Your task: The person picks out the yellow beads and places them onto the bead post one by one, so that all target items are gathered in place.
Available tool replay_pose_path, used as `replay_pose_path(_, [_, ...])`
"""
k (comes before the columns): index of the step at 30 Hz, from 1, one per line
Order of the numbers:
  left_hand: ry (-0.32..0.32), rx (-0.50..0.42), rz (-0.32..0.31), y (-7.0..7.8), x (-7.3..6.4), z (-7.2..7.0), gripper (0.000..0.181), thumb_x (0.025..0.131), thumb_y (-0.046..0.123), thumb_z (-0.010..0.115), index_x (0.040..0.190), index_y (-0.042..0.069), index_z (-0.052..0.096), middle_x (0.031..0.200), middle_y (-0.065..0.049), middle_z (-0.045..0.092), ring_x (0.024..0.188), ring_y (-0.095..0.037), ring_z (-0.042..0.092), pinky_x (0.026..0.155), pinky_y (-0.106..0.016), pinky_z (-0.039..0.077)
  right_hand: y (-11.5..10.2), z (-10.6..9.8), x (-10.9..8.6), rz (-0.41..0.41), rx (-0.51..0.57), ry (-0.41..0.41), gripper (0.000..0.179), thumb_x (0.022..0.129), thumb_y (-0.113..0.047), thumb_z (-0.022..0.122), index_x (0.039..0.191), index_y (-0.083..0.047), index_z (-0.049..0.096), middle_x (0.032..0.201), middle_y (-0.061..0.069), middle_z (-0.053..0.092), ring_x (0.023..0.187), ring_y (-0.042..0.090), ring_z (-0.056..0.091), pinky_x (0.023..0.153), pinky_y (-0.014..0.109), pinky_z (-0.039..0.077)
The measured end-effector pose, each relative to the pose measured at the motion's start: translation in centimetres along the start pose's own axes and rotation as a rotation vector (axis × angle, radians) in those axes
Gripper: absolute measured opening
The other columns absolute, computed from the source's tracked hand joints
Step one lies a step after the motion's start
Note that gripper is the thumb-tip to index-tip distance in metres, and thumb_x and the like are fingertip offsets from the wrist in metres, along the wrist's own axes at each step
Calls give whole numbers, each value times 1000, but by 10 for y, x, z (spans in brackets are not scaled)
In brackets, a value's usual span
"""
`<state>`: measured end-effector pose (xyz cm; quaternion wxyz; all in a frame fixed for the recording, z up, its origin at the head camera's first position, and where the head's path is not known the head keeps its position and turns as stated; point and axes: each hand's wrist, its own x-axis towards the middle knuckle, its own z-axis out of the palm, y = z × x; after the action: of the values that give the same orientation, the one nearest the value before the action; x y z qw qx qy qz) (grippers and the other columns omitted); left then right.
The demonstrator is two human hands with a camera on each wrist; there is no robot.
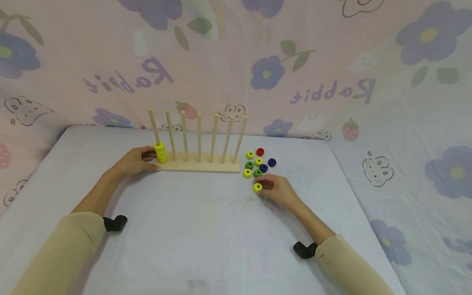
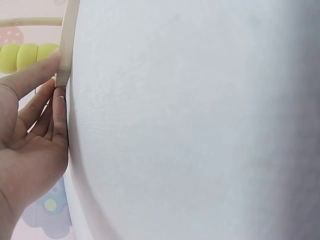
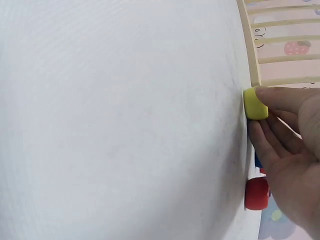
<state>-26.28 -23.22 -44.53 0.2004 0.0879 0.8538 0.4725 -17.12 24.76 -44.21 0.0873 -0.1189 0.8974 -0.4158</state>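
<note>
A wooden peg stand (image 1: 199,167) with several upright pegs stands toward the back of the table. Yellow beads (image 1: 160,152) are stacked on its leftmost peg. My left hand (image 1: 134,162) holds the left end of the base; in the left wrist view its thumb (image 2: 37,75) lies along the base beside the yellow beads. Right of the stand, my right hand (image 1: 278,190) pinches a yellow bead (image 1: 257,187) between thumb and fingers, at the table surface. That yellow bead (image 3: 256,104) shows its side in the right wrist view.
Loose beads lie beyond the right hand: a red bead (image 1: 260,152), several yellow, two green, such as the near green bead (image 1: 257,173), and two dark blue, including the outer blue bead (image 1: 272,162). A patterned cloth (image 1: 221,61) hangs behind the white table (image 1: 206,246).
</note>
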Motion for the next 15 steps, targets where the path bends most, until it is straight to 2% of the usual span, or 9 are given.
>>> replay_pose_path(6, [2,10,10,0,0,0,81,87,9,77,150,-8,29,148,-29,41,138,-41,39,117,-48,32,3,1,0,-49,-57,-15,43,82,-3,80,123,-7,69,122,8,67,110,23,66,94,32,56])
replay_pose_path(15, [0,-4,1,0,1,1,81,86,10,78,150,-7,31,149,-27,40,139,-39,38,118,-47,32,5,3,2,-27,-122,-4,37,84,-8,80,120,-11,72,123,5,67,111,19,65,96,34,56])
